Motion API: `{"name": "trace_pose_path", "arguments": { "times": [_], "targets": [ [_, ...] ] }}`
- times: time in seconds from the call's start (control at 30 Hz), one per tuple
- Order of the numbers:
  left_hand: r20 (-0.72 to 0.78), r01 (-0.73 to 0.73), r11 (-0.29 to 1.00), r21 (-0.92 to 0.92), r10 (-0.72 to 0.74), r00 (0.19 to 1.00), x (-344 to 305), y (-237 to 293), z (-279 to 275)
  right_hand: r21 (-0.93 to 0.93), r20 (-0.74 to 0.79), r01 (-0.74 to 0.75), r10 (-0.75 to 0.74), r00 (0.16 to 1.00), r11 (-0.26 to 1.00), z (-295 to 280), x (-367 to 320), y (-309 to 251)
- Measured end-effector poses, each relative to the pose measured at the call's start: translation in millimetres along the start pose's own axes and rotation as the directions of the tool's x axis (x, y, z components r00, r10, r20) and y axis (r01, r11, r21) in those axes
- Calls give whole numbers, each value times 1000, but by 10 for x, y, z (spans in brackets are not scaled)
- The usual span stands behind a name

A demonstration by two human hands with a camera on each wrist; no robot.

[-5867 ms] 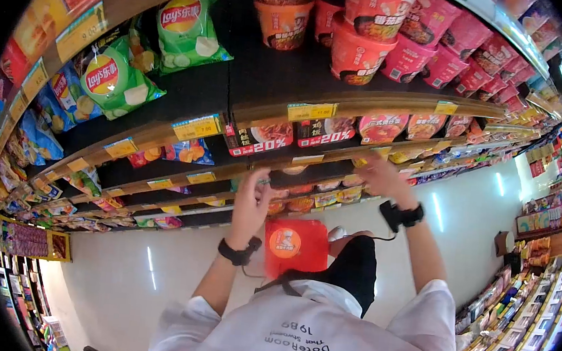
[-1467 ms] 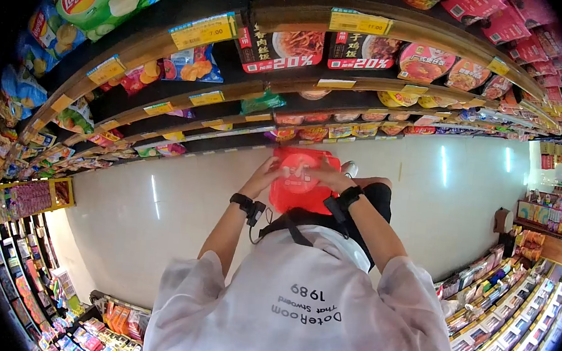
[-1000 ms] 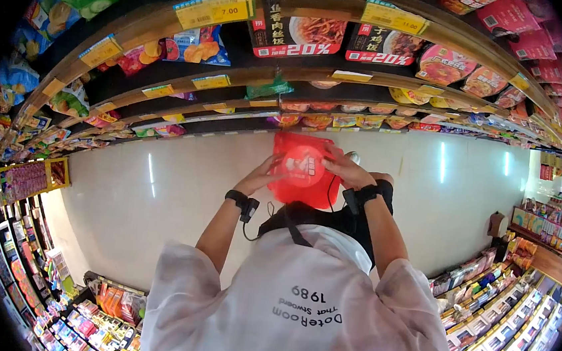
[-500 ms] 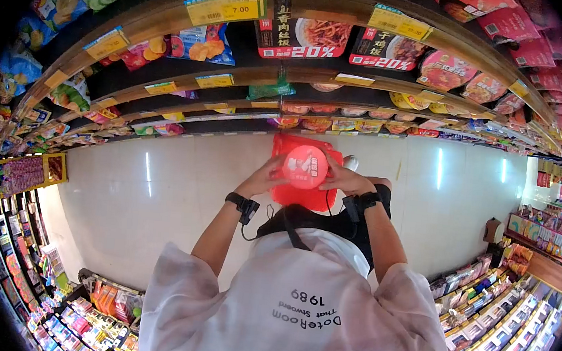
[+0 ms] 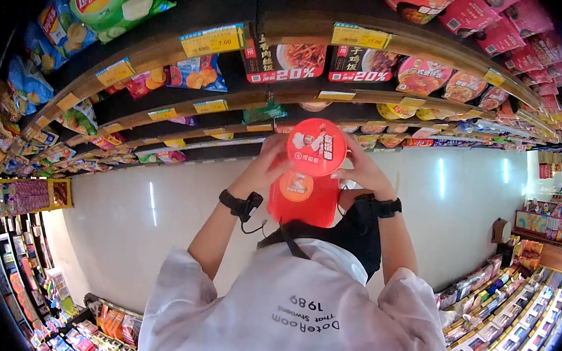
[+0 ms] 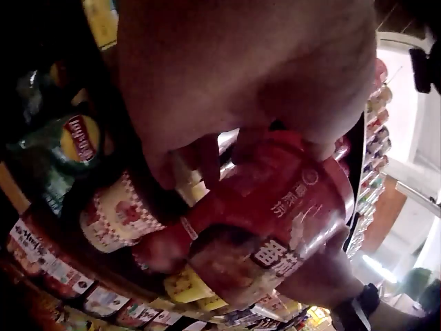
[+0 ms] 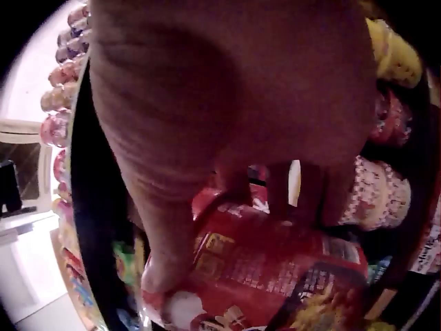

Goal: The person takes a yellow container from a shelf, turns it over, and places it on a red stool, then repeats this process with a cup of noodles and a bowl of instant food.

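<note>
A red instant noodle tub with a round printed lid is held up in front of the shelves. My left hand grips its left side, and my right hand grips the right side. In the left wrist view the tub's printed wall shows beneath my left hand. The right wrist view has my right hand over the tub, thumb along its wall. Below the tub is a red basket-like container, with an orange round lid showing over it.
Shelves ahead carry green Lay's chip bags, boxed rice meals, round noodle bowls and pink tubs. Yellow price tags line the shelf edges. More loaded racks stand behind me across the pale floor.
My hands were apart before the shelves, then went down to the red container. Since half a second ago they have lifted the noodle tub toward the shelves, uncovering the orange lid.
</note>
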State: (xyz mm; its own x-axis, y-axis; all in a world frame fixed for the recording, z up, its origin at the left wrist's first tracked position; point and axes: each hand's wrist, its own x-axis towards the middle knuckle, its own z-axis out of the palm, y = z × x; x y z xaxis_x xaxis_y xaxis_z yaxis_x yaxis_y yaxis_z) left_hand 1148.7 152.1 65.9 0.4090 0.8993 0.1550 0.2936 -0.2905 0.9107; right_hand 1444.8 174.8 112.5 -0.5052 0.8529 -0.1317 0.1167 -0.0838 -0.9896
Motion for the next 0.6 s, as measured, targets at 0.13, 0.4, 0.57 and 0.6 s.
{"name": "trace_pose_path", "arguments": {
  "times": [0.13,0.4,0.57,0.6],
  "targets": [
    [54,-43,994,-97,48,997,310,623,-242,-76,-46,176,-180,983,981,-61,7,-596],
    [-55,-74,996,-43,72,996,733,1603,-385,-40,-207,364,-364,908,931,-108,-16,-1297],
    [-191,-223,956,191,259,947,986,1954,-510,-100,-230,407,-419,878,908,-244,-14,-1820],
    [-197,-234,966,108,252,948,1030,2028,-531,-106,-233,411,-424,875,906,-261,-20,-1922]
  ]
}}
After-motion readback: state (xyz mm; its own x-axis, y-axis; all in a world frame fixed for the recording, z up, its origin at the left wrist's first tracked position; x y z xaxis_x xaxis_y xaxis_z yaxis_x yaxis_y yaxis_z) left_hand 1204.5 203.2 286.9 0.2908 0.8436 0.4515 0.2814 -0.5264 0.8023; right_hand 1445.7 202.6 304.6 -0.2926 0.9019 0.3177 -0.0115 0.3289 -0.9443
